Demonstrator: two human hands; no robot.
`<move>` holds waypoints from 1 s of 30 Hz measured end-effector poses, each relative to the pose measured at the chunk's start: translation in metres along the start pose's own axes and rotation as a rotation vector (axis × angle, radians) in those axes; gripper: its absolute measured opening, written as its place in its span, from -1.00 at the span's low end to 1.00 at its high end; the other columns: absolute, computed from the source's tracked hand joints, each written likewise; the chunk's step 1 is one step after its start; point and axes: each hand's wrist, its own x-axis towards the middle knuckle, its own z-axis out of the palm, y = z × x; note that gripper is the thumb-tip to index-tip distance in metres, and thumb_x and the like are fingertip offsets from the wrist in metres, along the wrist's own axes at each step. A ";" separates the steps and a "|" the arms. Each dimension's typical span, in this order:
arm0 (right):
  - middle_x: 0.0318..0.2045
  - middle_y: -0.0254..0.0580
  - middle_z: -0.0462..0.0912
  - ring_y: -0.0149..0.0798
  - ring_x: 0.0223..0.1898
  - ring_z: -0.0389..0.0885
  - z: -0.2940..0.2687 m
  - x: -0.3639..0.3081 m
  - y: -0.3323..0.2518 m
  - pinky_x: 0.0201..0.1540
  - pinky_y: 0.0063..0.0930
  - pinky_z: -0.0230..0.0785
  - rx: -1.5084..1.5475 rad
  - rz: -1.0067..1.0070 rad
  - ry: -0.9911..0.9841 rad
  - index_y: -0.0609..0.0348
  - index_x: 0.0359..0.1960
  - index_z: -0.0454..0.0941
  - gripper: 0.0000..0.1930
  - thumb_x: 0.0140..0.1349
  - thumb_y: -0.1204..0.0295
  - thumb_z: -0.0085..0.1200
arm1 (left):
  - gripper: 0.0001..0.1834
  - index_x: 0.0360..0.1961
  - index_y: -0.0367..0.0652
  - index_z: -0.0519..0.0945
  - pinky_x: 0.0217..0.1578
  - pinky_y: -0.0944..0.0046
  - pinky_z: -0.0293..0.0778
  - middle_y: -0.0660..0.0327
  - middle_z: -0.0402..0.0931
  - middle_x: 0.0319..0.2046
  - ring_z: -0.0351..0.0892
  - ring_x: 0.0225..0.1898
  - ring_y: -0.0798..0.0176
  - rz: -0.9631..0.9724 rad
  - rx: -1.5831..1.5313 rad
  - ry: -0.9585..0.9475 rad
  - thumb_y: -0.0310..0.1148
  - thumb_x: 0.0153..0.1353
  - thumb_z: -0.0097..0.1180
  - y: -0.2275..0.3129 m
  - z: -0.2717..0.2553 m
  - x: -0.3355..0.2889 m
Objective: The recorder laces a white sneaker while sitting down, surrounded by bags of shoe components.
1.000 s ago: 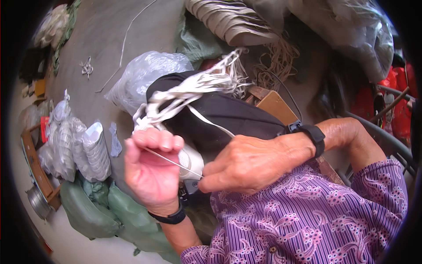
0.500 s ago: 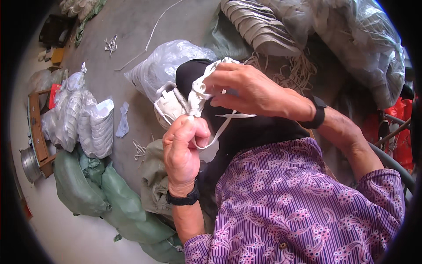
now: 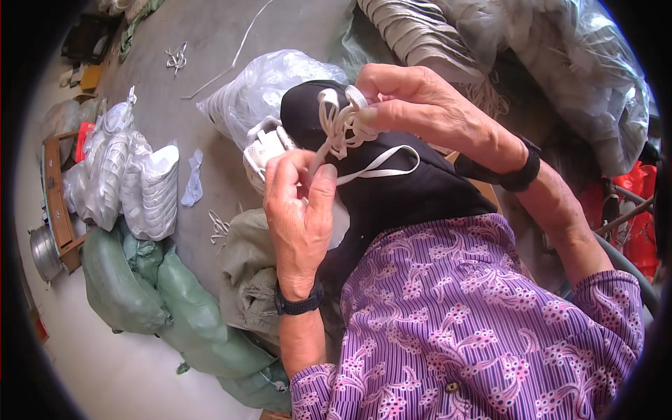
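Observation:
A looped bundle of white shoelace [image 3: 343,129] hangs between my hands above my black-clad lap. My right hand [image 3: 427,101] pinches its upper loops between thumb and fingers. Lower down, my left hand [image 3: 301,213] is closed on a strand of the same lace near the bundle's bottom. One loose loop of lace curves out to the right over the dark cloth. A white shoe [image 3: 262,148] sits just beyond my left fingers, partly hidden by them.
A clear plastic bag [image 3: 276,80] lies beyond my knee. Plastic-wrapped stacks of pale pieces [image 3: 150,192] and green sacks [image 3: 203,315] stand at left. Stacked pale curved pieces [image 3: 420,42] and a large plastic-wrapped bundle [image 3: 574,77] fill the far right. Loose laces [image 3: 176,59] lie on the floor.
The lace, compact before, is now spread into separate loops. My right hand has shifted slightly up and right, and my left hand has loosened from a tight fist to a lighter hold.

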 end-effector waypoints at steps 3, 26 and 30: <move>-0.38 -0.41 0.50 -0.59 -0.35 0.38 0.003 -0.003 -0.005 -0.28 -0.61 0.26 0.194 0.121 -0.061 0.22 -0.35 0.49 -0.81 0.29 0.33 0.00 | -0.65 -0.05 -0.27 0.46 -0.30 0.40 0.37 0.22 0.37 -0.13 0.35 -0.38 0.44 0.114 0.083 0.023 -0.30 0.22 0.16 0.003 0.004 0.006; -0.39 -0.21 0.56 -0.30 -0.39 0.55 -0.142 -0.022 0.011 -0.13 -0.28 0.45 0.977 -0.131 0.450 0.20 -0.23 0.47 -0.82 0.31 0.38 -0.12 | -0.73 -0.07 -0.21 0.44 -0.48 0.37 0.18 0.32 0.46 -0.39 0.18 -0.59 0.45 -0.135 -0.885 -0.056 -0.24 0.36 -0.04 0.027 -0.049 0.051; -0.49 -0.33 0.46 -0.48 -0.60 0.32 -0.226 -0.043 -0.030 -0.42 -0.49 0.23 0.822 -0.257 0.452 0.24 -0.28 0.44 -0.84 0.31 0.41 -0.12 | -0.75 -0.09 -0.22 0.45 -0.44 0.33 0.19 0.29 0.49 -0.38 0.25 -0.55 0.40 -0.040 -0.885 -0.164 -0.26 0.39 -0.08 0.044 -0.050 0.086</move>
